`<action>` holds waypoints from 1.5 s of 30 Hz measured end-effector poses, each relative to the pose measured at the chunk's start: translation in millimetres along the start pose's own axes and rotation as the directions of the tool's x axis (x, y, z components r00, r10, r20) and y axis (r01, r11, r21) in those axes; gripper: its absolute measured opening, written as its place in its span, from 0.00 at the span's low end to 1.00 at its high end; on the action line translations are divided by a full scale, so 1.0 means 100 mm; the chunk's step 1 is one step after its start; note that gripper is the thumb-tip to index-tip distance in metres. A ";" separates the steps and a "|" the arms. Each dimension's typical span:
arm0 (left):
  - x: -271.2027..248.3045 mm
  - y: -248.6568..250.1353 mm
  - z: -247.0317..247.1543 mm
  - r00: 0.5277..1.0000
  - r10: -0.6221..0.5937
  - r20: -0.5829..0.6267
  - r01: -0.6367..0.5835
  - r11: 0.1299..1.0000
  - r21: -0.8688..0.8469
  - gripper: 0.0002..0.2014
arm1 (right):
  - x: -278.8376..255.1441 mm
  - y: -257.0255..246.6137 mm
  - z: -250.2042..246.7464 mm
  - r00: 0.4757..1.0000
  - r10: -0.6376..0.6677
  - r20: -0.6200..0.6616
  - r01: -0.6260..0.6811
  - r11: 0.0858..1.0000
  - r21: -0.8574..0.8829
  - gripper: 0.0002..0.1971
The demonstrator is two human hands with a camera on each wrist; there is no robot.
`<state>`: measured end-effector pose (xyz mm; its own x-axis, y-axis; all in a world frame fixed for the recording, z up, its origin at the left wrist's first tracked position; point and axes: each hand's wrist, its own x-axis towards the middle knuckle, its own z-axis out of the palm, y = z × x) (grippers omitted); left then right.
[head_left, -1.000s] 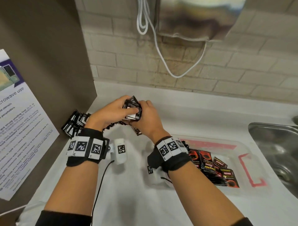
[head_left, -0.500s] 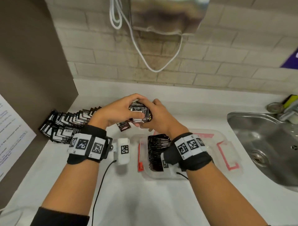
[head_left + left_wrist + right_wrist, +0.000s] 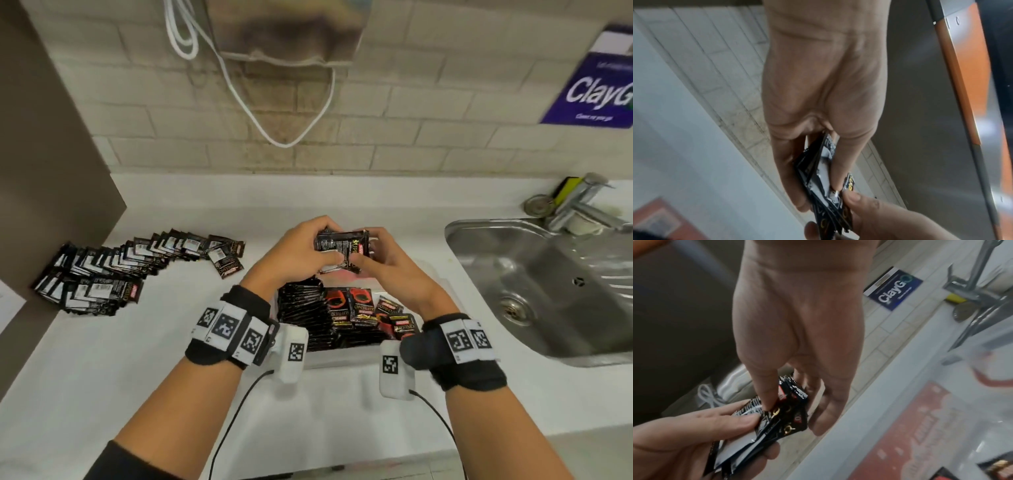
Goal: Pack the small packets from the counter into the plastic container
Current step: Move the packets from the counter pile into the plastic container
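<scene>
Counter [image 3: 137, 359]: white, ran from a brown side panel on the left to the steel sink [image 3: 548, 284] on the right; brick wall behind.
Sink: well right of the work, tap at its back corner; not involved.
Plastic container [image 3: 342, 358]: clear, sat on the counter between the two wrists, just left of the sink; already part full, dark packets stacked on edge at its left, a few red-and-black ones lying flat toward the right.
Loose packets on counter [image 3: 113, 270]: long fanned heap along the left side by the panel, well apart from the container; plenty left to pack.
Left hand [image 3: 291, 257]: raised above the container's far end, thumb and fingers pinched on the left end of the held bundle.
Right hand [image 3: 390, 263]: same height, thumb on top, fingers under, pinched on the bundle's right end.
Held bundle [image 3: 342, 245]: small stack of black packets squared between both hands, clear of the counter, above the container.
Handling, my read: packets looked light, thin, glossy foil, so slippery and quick to fan apart; flexible, not fragile.
Where to hold: across the flat faces near both short ends, firm squeeze, edges kept aligned.
Step, judged: aligning the bundle before lowering it into the free space on the container's right.
</scene>
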<state>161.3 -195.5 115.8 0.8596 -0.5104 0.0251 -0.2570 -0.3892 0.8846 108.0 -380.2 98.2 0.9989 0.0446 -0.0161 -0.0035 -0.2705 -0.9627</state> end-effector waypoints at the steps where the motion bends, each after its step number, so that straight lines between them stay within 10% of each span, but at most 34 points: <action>1: 0.01 0.00 0.09 1.000 -0.002 0.005 0.002 1.000 0.023 0.14 | -0.03 0.06 -0.04 1.000 0.018 -0.007 -0.018 1.000 -0.001 0.18; 19: 0.03 -0.20 1.02 0.930 -0.241 0.277 0.001 0.756 0.655 0.20 | -0.34 0.77 -0.16 0.978 0.206 0.000 -0.196 0.930 -0.309 0.13; 32: 0.02 -0.11 0.86 0.889 -0.297 0.348 -0.017 0.739 0.673 0.10 | -0.29 0.91 -0.11 0.979 0.127 -0.158 -0.172 0.932 -0.319 0.02; 45: 0.02 -0.11 0.86 0.905 -0.272 0.326 -0.011 0.752 0.659 0.12 | -0.23 0.99 -0.09 0.951 0.119 -0.286 -0.205 0.933 -0.294 0.21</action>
<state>127.6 -258.2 66.2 0.7045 -0.6059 -0.3696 -0.4934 -0.7924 0.3586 84.7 -416.7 6.0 0.9630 -0.2644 -0.0524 -0.1939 -0.5447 -0.8159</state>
